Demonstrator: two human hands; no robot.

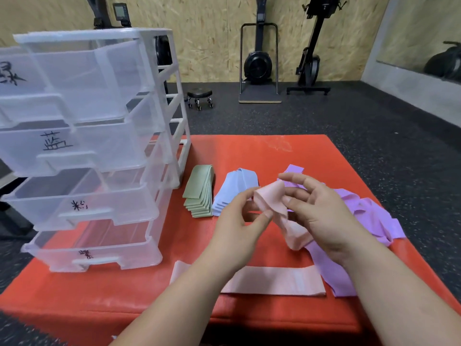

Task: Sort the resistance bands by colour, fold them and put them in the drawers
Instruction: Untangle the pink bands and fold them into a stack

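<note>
A pink resistance band (pixel 272 199) is held up above the red mat (pixel 249 151), bent into a fold. My left hand (pixel 239 221) pinches its lower left edge and my right hand (pixel 321 216) grips its right side. Another pink band (pixel 274 280) lies flat near the mat's front. A folded green stack (pixel 199 191) and a folded blue stack (pixel 234 188) sit side by side behind my hands. Loose purple bands (pixel 361 211) sprawl to the right. The clear plastic drawer unit (pixel 94 146) stands on the left, its several labelled drawers pulled partly out.
Dark speckled gym flooring surrounds the mat. A small wheeled stool (pixel 199 96) and exercise machines (pixel 259 63) stand by the chipboard back wall. A mirror (pixel 424 46) runs along the right wall.
</note>
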